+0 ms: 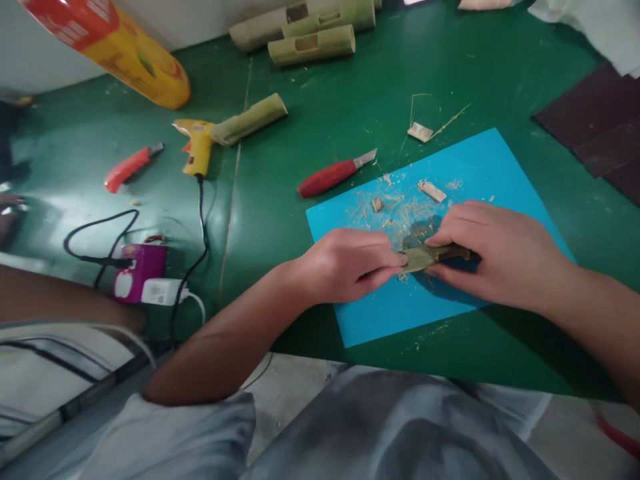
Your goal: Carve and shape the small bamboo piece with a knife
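Observation:
My left hand is closed in a pinch on one end of a flat green bamboo strip. My right hand is curled over the strip's other end, fingers wrapped round it; whether it also holds a tool I cannot tell. Both hands hover just above a blue sheet strewn with shavings and small bamboo chips. A carving knife with a red handle lies on the green table just beyond the sheet's left corner.
A yellow glue gun lies beside a bamboo piece, its cord running to a purple power strip. A red cutter lies left. Several cut bamboo tubes lie at the back. Dark sheets sit right. Another person's arm rests left.

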A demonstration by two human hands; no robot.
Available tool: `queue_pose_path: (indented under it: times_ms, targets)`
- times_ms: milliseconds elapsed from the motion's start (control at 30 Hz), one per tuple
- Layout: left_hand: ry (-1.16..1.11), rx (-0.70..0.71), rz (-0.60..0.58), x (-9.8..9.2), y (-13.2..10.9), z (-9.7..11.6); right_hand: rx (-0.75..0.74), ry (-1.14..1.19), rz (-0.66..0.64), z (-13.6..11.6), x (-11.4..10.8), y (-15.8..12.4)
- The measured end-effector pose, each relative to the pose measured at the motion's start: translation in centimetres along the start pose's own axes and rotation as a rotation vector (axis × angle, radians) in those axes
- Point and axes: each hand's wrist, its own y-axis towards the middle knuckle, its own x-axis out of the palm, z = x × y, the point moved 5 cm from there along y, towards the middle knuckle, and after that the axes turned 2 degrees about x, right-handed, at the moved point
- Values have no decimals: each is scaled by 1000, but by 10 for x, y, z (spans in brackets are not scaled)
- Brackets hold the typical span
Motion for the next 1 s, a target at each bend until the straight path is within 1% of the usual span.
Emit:
queue_pose_path:
  times_ms: [200,367,533,733,867,1000]
  targets:
    - [-1,-51,-35,-1,-1,1,-4,8,4,-1,0,-1]
    - [-43,-61,8,-2,1,0,23,4,-12,0,1,-1]
    - [-30,-77,-32,-4,-2,0,12,13,-4,-2,1,-1]
    - [-65,-39,26,0,0,-3,29,-3,-29,0,1,-1]
    - [-88,-71,-1,0,0,-4,29,12,-31,0,1,-1]
    - [-93,-89,11,-1,3,-4,27,-4,-33,-1,1,1]
